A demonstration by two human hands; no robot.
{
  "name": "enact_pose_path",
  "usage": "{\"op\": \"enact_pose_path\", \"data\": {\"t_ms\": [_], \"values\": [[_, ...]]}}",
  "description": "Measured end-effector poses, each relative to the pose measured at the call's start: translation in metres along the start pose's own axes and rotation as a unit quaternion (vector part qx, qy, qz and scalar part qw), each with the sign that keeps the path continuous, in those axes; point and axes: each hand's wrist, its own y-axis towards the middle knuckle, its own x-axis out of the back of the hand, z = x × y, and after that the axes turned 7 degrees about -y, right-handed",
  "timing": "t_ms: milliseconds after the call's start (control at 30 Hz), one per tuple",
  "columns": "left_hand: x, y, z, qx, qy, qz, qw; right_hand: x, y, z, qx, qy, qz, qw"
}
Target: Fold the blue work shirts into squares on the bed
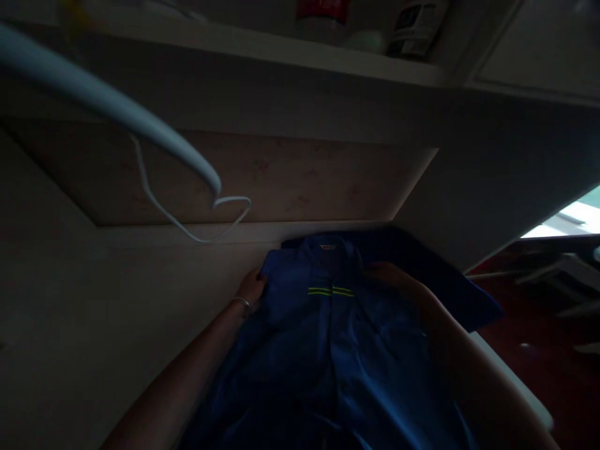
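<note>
A blue work jacket (300, 337) with yellow-green stripes across the chest lies spread front up, its collar away from me. My left hand (252, 287), with a bracelet at the wrist, is closed on the jacket's left shoulder edge as I see it. Over at the opposite shoulder, my right hand (387, 274) grips the cloth; its fingers are dark and partly hidden. Beneath and beyond the collar is a darker blue cloth (422, 262) that reaches out to the right.
A white lamp-like arm (154, 134) and its thin cable (164, 219) hang at upper left. Above runs a shelf (262, 47) with a red-topped container (322, 12) and a labelled bottle (415, 28). A pale panel (478, 181) stands at right, beside a red floor (529, 344).
</note>
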Motion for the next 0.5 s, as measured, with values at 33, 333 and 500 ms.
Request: {"op": "enact_pose_path", "data": {"t_ms": [33,333,500], "values": [[0.008,-0.010,0.003,0.001,-0.027,-0.004,1.000,-0.004,-0.004,0.008,0.026,0.003,0.048,0.999],[0.171,-0.085,0.045,0.091,-0.228,-0.102,0.964,-0.061,-0.055,0.126,0.194,-0.130,0.320,0.918],[0.301,-0.103,0.061,0.051,0.036,-0.188,0.980,-0.123,-0.056,0.202,0.315,-0.181,0.324,0.874]]}}
